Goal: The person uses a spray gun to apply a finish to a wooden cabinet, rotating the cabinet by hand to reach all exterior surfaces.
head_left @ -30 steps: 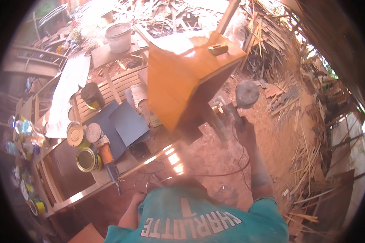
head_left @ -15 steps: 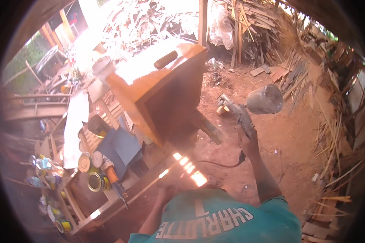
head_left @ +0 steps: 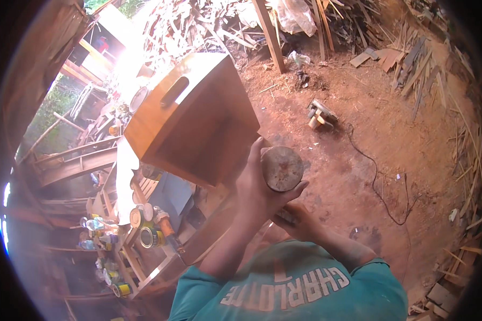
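Note:
My left hand [head_left: 254,188] is wrapped round the side of a spray gun's cup [head_left: 282,169], whose round, dull, stained end faces up. My right hand [head_left: 300,223] is closed round the spray gun [head_left: 285,215] just below the cup; most of the gun is hidden by my hands. Beyond my left hand stands an orange-brown wooden box [head_left: 177,140] with a slot-shaped handle hole [head_left: 174,91] in one side, tilted, its hollow dark inside facing me. My hands are close to its lower right corner without visibly gripping it.
Paint tins [head_left: 151,237] and an orange-barrelled tool [head_left: 166,227] rest on a wooden frame at left. A power tool [head_left: 321,115] lies on the reddish ground, with a dark cord [head_left: 377,176] nearby. Scrap wood [head_left: 214,29] is heaped behind, near a wooden post [head_left: 269,37].
My left hand has come up from low beside my body to the cup. My right hand has drawn the spray gun in from the right. The box appears turned, its slot now further left.

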